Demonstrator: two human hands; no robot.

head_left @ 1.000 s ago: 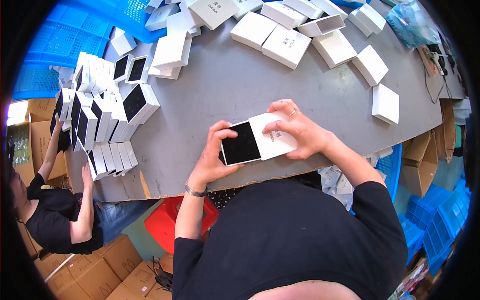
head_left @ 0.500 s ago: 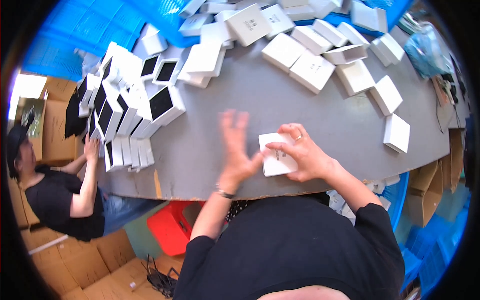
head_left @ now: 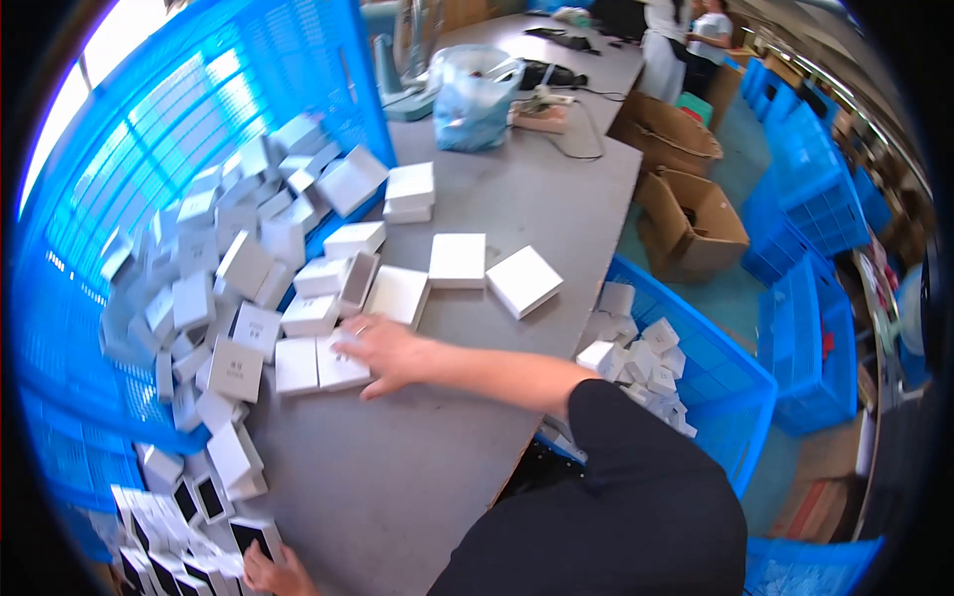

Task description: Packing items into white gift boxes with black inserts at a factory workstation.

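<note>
My right hand reaches across the grey table, fingers spread over the near-right corner of a closed white box, thumb apart beside it. That box lies flat against another closed white box. At the lower left, my left hand is partly cut off by the picture's edge. Its fingers are curled against the side of a white box with a dark inside, at the end of a cluster of standing open boxes. Most of the left palm is hidden.
A large blue crate spills white boxes onto the table. Beyond stand a blue plastic bag and a power strip with cords. Right of the table edge are a blue crate of small boxes and cardboard cartons. People stand far off.
The view has swung right. The white box held before me has left my right hand, which now reaches to boxes near the crate. My left hand has moved to the open boxes.
</note>
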